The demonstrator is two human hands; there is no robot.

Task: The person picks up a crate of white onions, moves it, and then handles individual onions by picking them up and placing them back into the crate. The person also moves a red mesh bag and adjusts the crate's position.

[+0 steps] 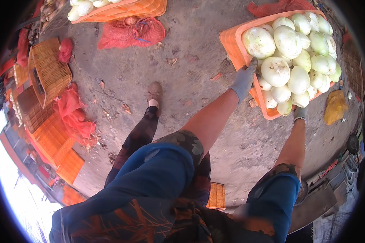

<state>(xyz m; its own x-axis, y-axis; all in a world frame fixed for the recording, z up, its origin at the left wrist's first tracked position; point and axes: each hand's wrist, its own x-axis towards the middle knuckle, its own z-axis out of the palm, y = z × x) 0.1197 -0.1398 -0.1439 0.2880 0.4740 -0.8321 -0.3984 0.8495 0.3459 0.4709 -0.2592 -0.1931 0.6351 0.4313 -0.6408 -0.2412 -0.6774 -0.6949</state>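
An orange plastic crate (233, 50), heaped with peeled white onions (298, 79), is at the upper right. My left hand (245, 79), in a grey work glove, grips the crate's left side, with the fingers over its rim. Gloved as well, my right hand (300, 113) is at the near side of the crate; its fingers are hidden beneath or behind the edge. The crate looks tilted, and its underside is out of sight. Both arms reach forward in blue sleeves.
A second orange crate (130, 10) of onions stands at the top left, beside a red mesh sack (132, 32). Crates (50, 71) and red netting (74, 111) line the left. A yellow sack (336, 107) lies right on the debris-strewn concrete floor (182, 88).
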